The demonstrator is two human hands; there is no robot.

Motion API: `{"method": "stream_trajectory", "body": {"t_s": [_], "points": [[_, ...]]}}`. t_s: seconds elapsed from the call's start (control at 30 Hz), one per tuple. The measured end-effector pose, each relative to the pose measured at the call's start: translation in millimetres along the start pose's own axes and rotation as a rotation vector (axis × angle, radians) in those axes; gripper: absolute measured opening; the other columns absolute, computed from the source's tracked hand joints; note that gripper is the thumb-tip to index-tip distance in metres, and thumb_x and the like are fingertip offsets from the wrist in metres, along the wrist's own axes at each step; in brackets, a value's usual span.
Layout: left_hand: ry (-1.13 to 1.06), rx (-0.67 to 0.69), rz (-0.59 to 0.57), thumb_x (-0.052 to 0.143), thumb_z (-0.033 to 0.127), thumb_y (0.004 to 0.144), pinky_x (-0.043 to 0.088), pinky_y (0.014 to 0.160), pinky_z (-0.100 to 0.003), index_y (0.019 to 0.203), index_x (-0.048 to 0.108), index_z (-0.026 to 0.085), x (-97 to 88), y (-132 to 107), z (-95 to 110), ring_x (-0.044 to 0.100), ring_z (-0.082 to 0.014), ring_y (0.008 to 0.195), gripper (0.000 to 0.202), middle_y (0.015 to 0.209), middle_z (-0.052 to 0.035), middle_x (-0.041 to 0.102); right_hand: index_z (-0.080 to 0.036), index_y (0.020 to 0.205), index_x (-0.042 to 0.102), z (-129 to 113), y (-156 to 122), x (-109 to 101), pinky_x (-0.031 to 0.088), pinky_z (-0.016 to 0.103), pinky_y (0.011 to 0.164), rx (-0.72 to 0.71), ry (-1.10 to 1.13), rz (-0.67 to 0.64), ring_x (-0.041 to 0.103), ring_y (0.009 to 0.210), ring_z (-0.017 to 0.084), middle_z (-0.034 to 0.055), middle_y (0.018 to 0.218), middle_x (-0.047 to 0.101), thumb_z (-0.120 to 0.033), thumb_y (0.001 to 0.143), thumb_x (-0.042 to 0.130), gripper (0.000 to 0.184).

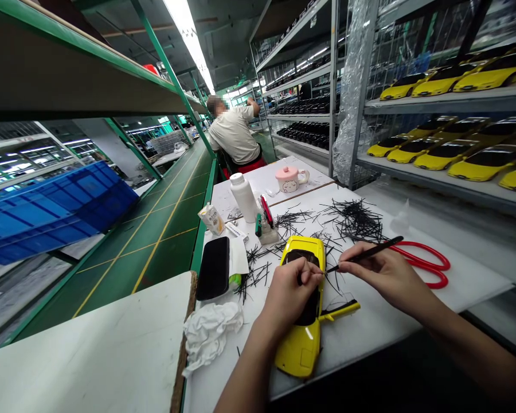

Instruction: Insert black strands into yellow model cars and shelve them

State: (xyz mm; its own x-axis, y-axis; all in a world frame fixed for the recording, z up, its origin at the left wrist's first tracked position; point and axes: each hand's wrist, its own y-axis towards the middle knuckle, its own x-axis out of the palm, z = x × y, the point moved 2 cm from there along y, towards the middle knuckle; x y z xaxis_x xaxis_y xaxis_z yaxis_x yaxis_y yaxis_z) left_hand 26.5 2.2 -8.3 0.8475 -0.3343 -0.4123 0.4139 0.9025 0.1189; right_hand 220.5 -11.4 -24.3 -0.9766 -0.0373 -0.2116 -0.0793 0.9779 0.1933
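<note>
While my right hand (387, 276) is gripping black tweezers (365, 252) pen-style, thumb and fingers closed narrow on the shaft, their tip is reaching toward my left hand (289, 301) above the yellow model sports car (301, 350). My left fingertips (313, 271) are pinching narrow right by the tweezer tip; whether they're holding a strand is too small to tell.

The car is lying on the white work board (413, 321) at lower centre, long axis pointing away from me, with my left hand over its upper half. A small yellow-and-black part (339, 311) is sitting against its right side. Black bristle strands (355, 221) are lying in loose heaps around the car, thickest at upper centre of the board.

Red-handled scissors (425, 264) are lying just right of my right hand. Left of the car, a black phone (214, 268) and a crumpled white cloth (210, 338) are sitting on the board. Further up, a white plastic bottle (243, 198) and a pink lidded mug (291, 178) are standing.

At upper right, metal shelves (451, 103) are holding rows of yellow car models (485, 160). At upper centre, a seated co-worker (234, 135) is facing away with one arm raised. At left, a blue plastic crate (55, 212) is sitting beyond a green conveyor belt (155, 241).
</note>
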Motion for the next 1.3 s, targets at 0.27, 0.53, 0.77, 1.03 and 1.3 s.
{"method": "stream_trajectory", "body": {"t_s": [0.27,0.53,0.77,1.03,1.3], "points": [[-0.027,0.017,0.168,0.048,0.012,0.083,0.044,0.089,-0.032,0.067,0.032,0.023,-8.7,2.3,0.2,0.063,-0.0185,0.099,0.025,0.104,-0.0058,0.070,-0.023,0.083,0.068,6.9,-4.3,8.8,0.050,0.030,0.084,-0.034,0.044,-0.192,0.065,0.092,0.021,0.0036,0.090,0.072,-0.039,0.082,0.069,0.016],[0.004,0.004,0.213,0.046,0.007,0.079,0.043,0.088,-0.032,0.069,0.031,0.023,-8.7,5.9,-6.0,0.063,-0.0183,0.099,0.024,0.101,-0.0052,0.070,-0.022,0.082,0.069,20.5,-4.9,14.0,0.042,0.041,0.100,-0.062,-0.057,-0.270,0.058,0.116,0.029,0.0080,0.102,0.072,-0.042,0.082,0.066,0.020],[-0.006,-0.010,0.186,0.045,0.008,0.079,0.044,0.088,-0.032,0.070,0.032,0.023,-7.5,5.7,-6.3,0.063,-0.0183,0.099,0.022,0.100,-0.0046,0.069,-0.023,0.083,0.070,17.5,-2.8,8.0,0.044,0.040,0.099,-0.068,-0.017,-0.284,0.056,0.119,0.029,0.0074,0.098,0.072,-0.038,0.082,0.068,0.015],[0.013,-0.004,0.170,0.046,0.007,0.078,0.044,0.087,-0.032,0.070,0.032,0.023,-7.6,5.3,-5.2,0.063,-0.0178,0.096,0.023,0.098,-0.0030,0.070,-0.023,0.082,0.069,10.1,-0.5,4.7,0.044,0.037,0.098,-0.077,0.014,-0.305,0.057,0.117,0.027,0.0058,0.093,0.071,-0.036,0.082,0.068,0.013],[0.020,-0.002,0.160,0.046,0.009,0.080,0.045,0.086,-0.030,0.069,0.033,0.023,-7.3,5.9,-6.6,0.063,-0.0172,0.097,0.022,0.100,-0.0029,0.070,-0.022,0.083,0.070,22.4,7.3,12.9,0.042,0.043,0.100,-0.055,-0.078,-0.365,0.058,0.115,0.031,0.0087,0.098,0.072,-0.047,0.081,0.066,0.026]]}}
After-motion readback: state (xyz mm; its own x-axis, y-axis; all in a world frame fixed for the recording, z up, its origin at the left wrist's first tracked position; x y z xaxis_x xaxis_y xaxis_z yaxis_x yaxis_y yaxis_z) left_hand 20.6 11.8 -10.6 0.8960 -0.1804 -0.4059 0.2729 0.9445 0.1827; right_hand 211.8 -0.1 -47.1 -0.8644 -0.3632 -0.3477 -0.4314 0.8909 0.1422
